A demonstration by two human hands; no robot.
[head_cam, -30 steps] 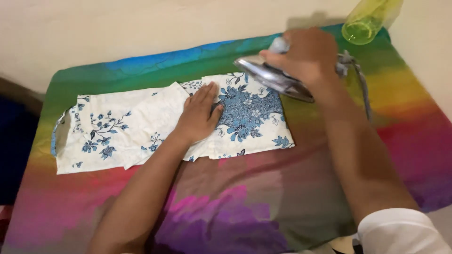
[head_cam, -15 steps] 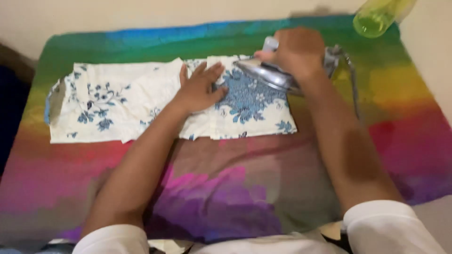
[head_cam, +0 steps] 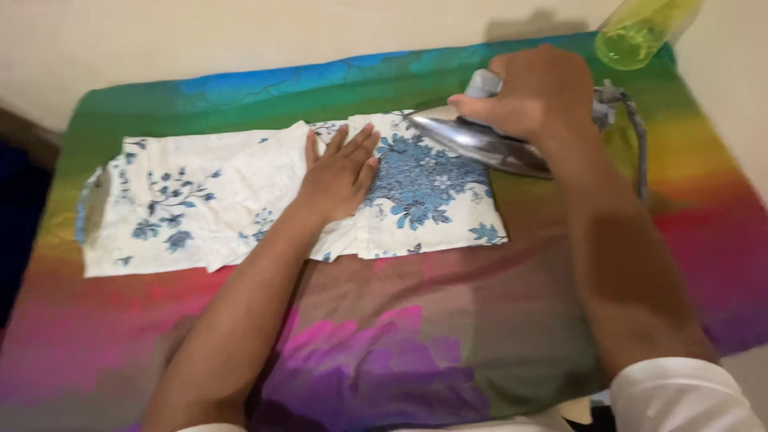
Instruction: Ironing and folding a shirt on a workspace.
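A white cloth with blue flower print (head_cam: 192,200) lies flat on a rainbow-coloured padded sheet (head_cam: 400,344). My left hand (head_cam: 340,172) presses flat on the middle of the cloth, fingers spread. My right hand (head_cam: 536,92) grips the pale handle of a silver clothes iron (head_cam: 480,142). The iron's tip points left, and its sole rests on the cloth's right end over the big blue flower pattern (head_cam: 416,176). The iron's grey cord (head_cam: 636,136) trails off behind my right wrist.
A yellow-green plastic bottle (head_cam: 640,28) stands at the sheet's far right corner. A pale wall runs along the far edge. Dark floor shows past the left edge. The near half of the sheet carries only my forearms.
The iron has stayed on the cloth's right end with only a small shift. My left hand remains flat on the cloth. The view has moved slightly.
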